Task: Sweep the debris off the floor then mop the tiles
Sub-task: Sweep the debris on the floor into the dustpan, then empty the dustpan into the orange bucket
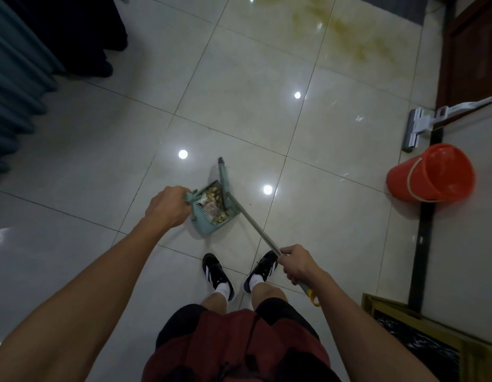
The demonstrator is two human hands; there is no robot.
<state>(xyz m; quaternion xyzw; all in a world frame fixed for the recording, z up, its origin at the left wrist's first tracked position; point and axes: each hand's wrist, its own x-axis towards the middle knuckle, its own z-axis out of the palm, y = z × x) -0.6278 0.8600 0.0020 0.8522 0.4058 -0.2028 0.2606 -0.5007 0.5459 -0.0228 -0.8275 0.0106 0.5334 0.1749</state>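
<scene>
1. My left hand (167,208) curls round the handle of the teal dustpan (211,216), which sits on the floor (322,133) just ahead of my shoes, loaded with debris (211,202).
2. My right hand (295,264) wraps the broom (251,220) pole; its head rests at the pan's mouth.
3. Light, rigid plastic, I judge; carry it level by the handle.
4. Mop (415,128) and red bucket (432,173) wait by the right edge.
</scene>
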